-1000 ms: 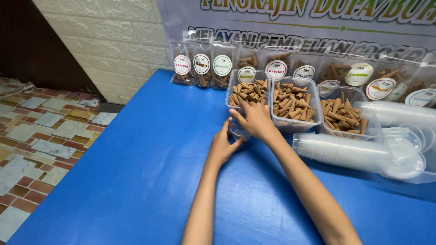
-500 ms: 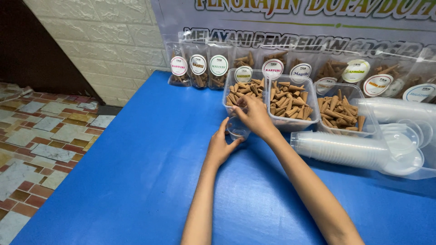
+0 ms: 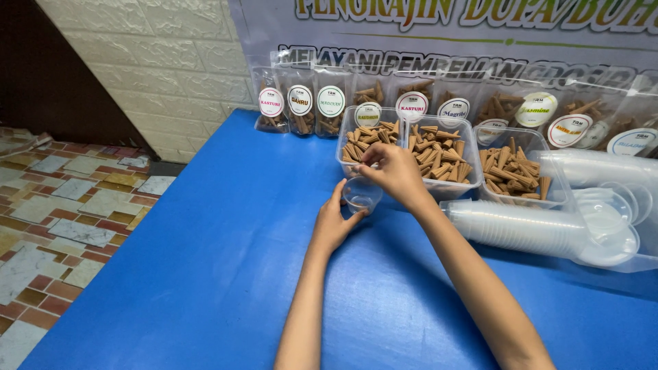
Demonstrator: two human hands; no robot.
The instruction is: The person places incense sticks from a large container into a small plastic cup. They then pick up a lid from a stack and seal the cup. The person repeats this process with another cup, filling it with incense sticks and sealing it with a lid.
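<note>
Near the middle of the frame, on the blue surface [image 3: 205,274]: small clear plastic cup [image 3: 361,195], upright, just in front of the leftmost tray. Left hand [image 3: 332,223] curled around the cup's left side, thumb and fingers on its wall, closed on it. Right hand [image 3: 394,171] above and just behind the cup, over the near rim of the leftmost tray, fingers pinched together at the tips; whether a cone sits between them cannot be told.

Behind the hands, toward upper centre: three clear rectangular trays side by side, each heaped with brown incense cones. Leftmost tray [image 3: 346,164], middle tray [image 3: 458,188], rightmost tray [image 3: 548,199], walls touching or nearly so.

Along the back edge, from upper centre to upper right: row of clear pouches [image 3: 301,113] with round labels, standing against a printed banner [image 3: 445,27], brown cones and sticks inside.

At right of the frame: long stack of nested clear cups [image 3: 521,229] lying on its side, mouth pointing right, just beside the right forearm. Second such stack [image 3: 596,168] behind it, also on its side. Loose round clear lids [image 3: 610,209] between and around them.

At left of the frame: patterned tiled floor [image 3: 62,226] below the surface's edge, pale brick wall [image 3: 151,62] behind.
</note>
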